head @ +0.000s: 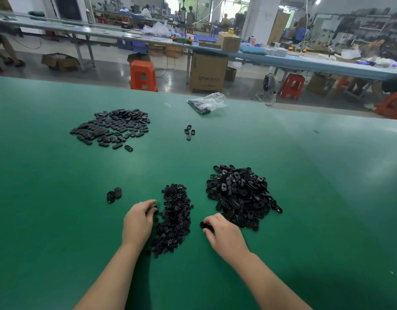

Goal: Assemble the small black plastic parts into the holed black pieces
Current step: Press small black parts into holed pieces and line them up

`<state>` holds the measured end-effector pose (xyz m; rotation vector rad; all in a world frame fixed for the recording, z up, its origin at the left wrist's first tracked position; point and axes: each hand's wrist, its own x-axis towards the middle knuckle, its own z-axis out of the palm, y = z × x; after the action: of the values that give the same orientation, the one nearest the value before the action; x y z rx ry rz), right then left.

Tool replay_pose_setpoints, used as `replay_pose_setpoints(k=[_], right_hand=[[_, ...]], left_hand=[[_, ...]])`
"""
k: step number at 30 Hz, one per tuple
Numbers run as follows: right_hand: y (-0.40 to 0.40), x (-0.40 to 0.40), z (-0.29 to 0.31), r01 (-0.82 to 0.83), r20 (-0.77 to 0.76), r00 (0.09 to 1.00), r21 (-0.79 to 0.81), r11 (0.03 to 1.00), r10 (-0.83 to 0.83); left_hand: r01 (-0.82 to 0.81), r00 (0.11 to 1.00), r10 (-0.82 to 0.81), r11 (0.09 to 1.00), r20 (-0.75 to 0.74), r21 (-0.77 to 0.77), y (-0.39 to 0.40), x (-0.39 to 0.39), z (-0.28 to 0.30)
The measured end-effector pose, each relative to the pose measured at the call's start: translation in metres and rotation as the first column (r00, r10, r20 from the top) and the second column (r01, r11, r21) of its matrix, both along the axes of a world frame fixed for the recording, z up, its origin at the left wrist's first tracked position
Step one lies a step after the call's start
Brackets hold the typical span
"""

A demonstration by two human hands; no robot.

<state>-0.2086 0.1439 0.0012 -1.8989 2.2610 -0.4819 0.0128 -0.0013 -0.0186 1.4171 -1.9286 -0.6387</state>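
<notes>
On the green table two supplies are laid out close to the person: a long heap of small black parts in the near middle, and, just to its right, a taller heap of holed black pieces. The left hand is set at the left edge of the small-part heap, its fingers curled down onto what looks like a single small part being pinched; the part itself is mostly hidden, so the grip is judged, not plainly seen. The right hand is placed at the near-left foot of the holed heap, fingertips curled round one dark piece lying on the table. A pick-up on both sides appears to be in hand. For this to be done well, only one part should be lifted by each hand, the holed piece should be turned so its opening faces the small part, and the two should be brought together squarely before pressure is applied. A broad spread of flat oval pieces is seen far left, probably finished work; a few loose ones lie farther right, a pair sits near left, and a clear bag rests at the far edge.
</notes>
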Motion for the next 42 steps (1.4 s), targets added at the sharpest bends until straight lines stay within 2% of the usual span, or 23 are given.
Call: replay_pose_setpoints(k=[3, 6, 10, 14, 20, 24, 28, 30, 32, 35, 38, 42], right_hand=[[0.001, 0.002, -0.002, 0.026, 0.046, 0.999, -0.027, 0.999, -0.025], [0.001, 0.003, 0.0, 0.134, 0.211, 0.97, -0.044, 0.99, -0.121], [-0.004, 0.012, 0.003, 0.271, 0.526, 0.828, -0.074, 0.96, -0.193], [-0.009, 0.029, 0.0, 0.331, 0.684, 0.695, -0.028, 0.943, -0.224], [-0.011, 0.038, -0.01, 0.412, 0.719, 0.649, -0.058, 0.909, -0.249], [-0.013, 0.038, -0.013, 0.383, 0.688, 0.68, -0.039, 0.923, -0.253], [-0.012, 0.036, -0.013, 0.348, 0.673, 0.694, -0.005, 0.937, -0.254], [-0.012, 0.035, -0.013, 0.362, 0.689, 0.677, -0.005, 0.932, -0.259], [-0.013, 0.035, -0.015, 0.382, 0.71, 0.655, -0.014, 0.924, -0.26], [-0.013, 0.035, -0.016, 0.402, 0.733, 0.637, -0.055, 0.914, -0.236], [-0.013, 0.036, -0.015, 0.437, 0.753, 0.618, -0.091, 0.895, -0.226], [-0.012, 0.036, -0.015, 0.446, 0.763, 0.605, -0.09, 0.891, -0.226]], left_hand=[[-0.002, 1.0, 0.003, 0.999, -0.029, 0.043, -0.003, 0.001, 0.0], [-0.005, 0.997, 0.012, 0.996, -0.074, 0.091, -0.004, 0.002, 0.001], [-0.004, 0.997, 0.013, 0.993, -0.078, 0.121, -0.003, 0.002, 0.004], [0.006, 0.999, 0.0, 0.993, -0.052, 0.122, 0.0, 0.002, 0.006], [-0.005, 0.987, 0.025, 0.992, -0.158, 0.126, 0.003, 0.003, 0.01], [-0.023, 0.961, 0.081, 0.976, -0.263, 0.217, 0.002, 0.001, 0.016], [-0.014, 0.845, 0.197, 0.937, -0.497, 0.348, 0.0, 0.003, 0.026], [0.057, 0.82, 0.18, 0.919, -0.544, 0.389, 0.002, -0.001, 0.034], [0.211, 0.79, 0.123, 0.866, -0.601, 0.454, 0.009, -0.015, 0.042], [0.394, 0.727, 0.142, 0.715, -0.672, 0.577, 0.024, -0.042, 0.047], [0.43, 0.693, 0.237, 0.621, -0.68, 0.655, 0.037, -0.064, 0.045], [0.441, 0.657, 0.331, 0.561, -0.678, 0.701, 0.046, -0.077, 0.042]])
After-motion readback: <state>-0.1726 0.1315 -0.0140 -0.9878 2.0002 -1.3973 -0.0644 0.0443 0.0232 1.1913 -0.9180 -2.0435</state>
